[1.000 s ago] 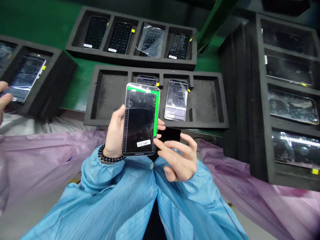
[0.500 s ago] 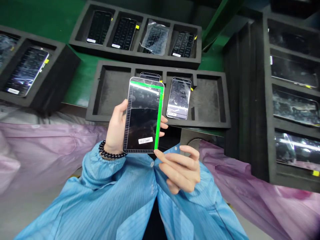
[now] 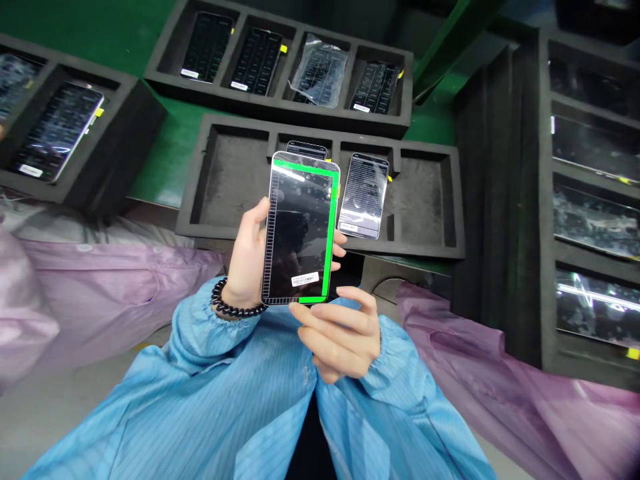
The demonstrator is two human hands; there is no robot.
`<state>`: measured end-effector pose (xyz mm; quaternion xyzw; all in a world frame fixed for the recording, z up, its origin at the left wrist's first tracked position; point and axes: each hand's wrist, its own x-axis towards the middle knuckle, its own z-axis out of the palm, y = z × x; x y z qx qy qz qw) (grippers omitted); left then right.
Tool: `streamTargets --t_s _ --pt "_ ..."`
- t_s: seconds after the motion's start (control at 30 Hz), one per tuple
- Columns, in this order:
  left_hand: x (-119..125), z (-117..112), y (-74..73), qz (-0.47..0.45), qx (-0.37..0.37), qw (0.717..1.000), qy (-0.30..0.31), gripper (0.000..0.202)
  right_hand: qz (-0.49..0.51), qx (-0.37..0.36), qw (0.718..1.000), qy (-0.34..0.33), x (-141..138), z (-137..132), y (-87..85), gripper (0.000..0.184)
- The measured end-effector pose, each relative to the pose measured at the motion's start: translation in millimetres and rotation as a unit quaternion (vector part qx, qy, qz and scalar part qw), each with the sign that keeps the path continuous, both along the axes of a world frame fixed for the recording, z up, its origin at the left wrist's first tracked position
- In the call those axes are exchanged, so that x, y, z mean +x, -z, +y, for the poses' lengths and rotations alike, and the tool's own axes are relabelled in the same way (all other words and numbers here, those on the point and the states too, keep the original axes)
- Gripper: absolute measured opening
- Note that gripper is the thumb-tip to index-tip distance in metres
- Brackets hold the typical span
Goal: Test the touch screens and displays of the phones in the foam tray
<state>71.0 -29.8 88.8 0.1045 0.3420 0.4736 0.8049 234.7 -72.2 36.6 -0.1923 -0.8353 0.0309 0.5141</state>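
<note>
My left hand [image 3: 251,257] grips a smartphone [image 3: 300,230] by its two long sides, screen up. A green band runs along the screen's top, its right side and part of the bottom; rows of small outlined boxes line the left side and the rest of the bottom. A white barcode label sticks near the lower end. My right hand [image 3: 343,333] touches the bottom edge with its index fingertip, the other fingers loosely bent and holding nothing. Behind lie a phone with lines of text [image 3: 364,197] and another phone [image 3: 307,149], partly hidden, in a black foam tray [image 3: 235,123].
Another foam tray [image 3: 280,105] with several phones, one under clear plastic [image 3: 320,70], stands further back. A foam tray [image 3: 120,133] sits at the left, and a tall stack of trays [image 3: 500,200] at the right. People in pink sleeves [image 3: 120,273] are on both sides.
My right index finger has slid left along the phone's bottom edge. The green band now turns the lower right corner and covers part of the bottom row. The view has shifted slightly.
</note>
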Motion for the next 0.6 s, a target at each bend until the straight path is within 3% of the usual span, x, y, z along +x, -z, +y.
streamTargets --t_s 0.4,0.6 --pt "9.1 -3.3 3.4 0.008 0.007 1.000 0.027 0.077 -0.041 0.026 0.995 -0.090 -16.2 17.5 -4.5 0.043" --pt "10.0 -3.5 2.8 -0.007 -0.003 1.000 0.001 0.061 -0.069 -0.018 0.995 -0.071 -5.7 32.2 -10.8 0.046"
